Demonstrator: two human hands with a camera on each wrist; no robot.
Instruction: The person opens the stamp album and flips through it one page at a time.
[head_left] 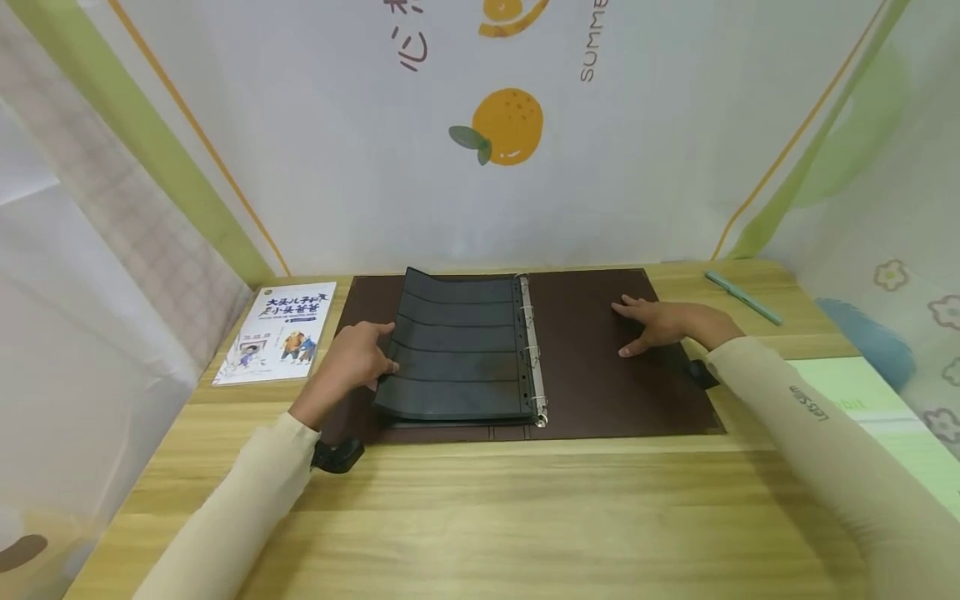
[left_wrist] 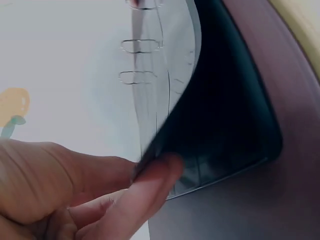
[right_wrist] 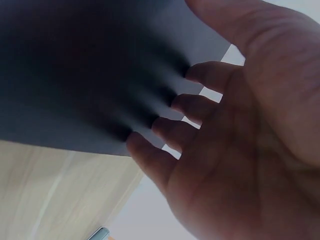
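Note:
A dark brown ring binder lies open on the wooden desk. A stack of dark plastic sleeve pages sits on its left half, held by the metal rings. My left hand pinches the left edge of the sleeve pages between thumb and fingers, lifting them a little. The metal rings show beyond the lifted edge. My right hand lies flat with straight fingers on the binder's right cover, pressing it down.
A children's book lies at the left of the desk. A pale green pen rests at the back right. A light green sheet lies at the right edge. Curtain walls close in behind and at both sides.

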